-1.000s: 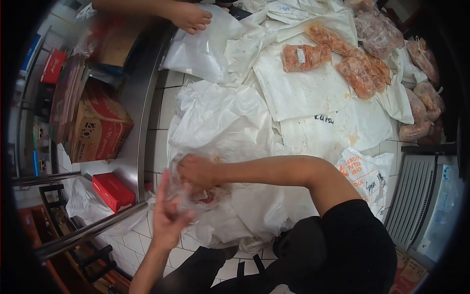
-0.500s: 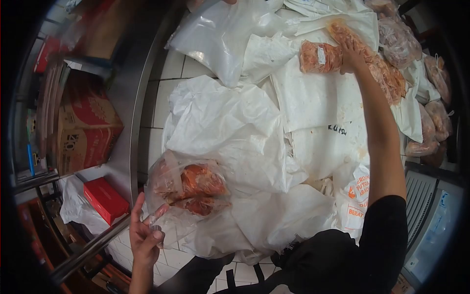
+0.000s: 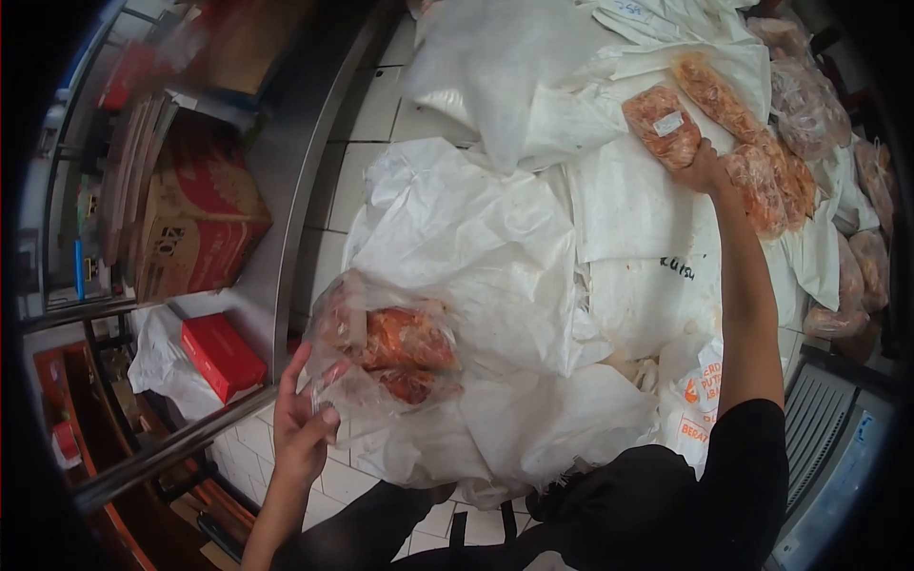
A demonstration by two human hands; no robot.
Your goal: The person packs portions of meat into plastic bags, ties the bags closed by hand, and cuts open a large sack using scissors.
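Note:
My right hand grips the lower end of a labelled pack of reddish meat, tilted over the white sacks. Beside it lie more meat packs, and an elongated pack sits farther back. At the lower left, my left hand holds the edge of a clear plastic bag, its index finger extended and thumb bent in. Inside this bag are orange-red meat packs, resting on a white sack. The plastic partly blurs the left fingers.
Bagged meat is piled at the far right. A large clear plastic sheet lies at the back. On the left are a metal table edge, a cardboard carton and a red box. A grey vented appliance stands at right.
My right hand has shifted its grip on the labelled meat pack, which is now turned and tilted away from the neighbouring packs. My left hand stays at the plastic bag. The whole view has shifted slightly.

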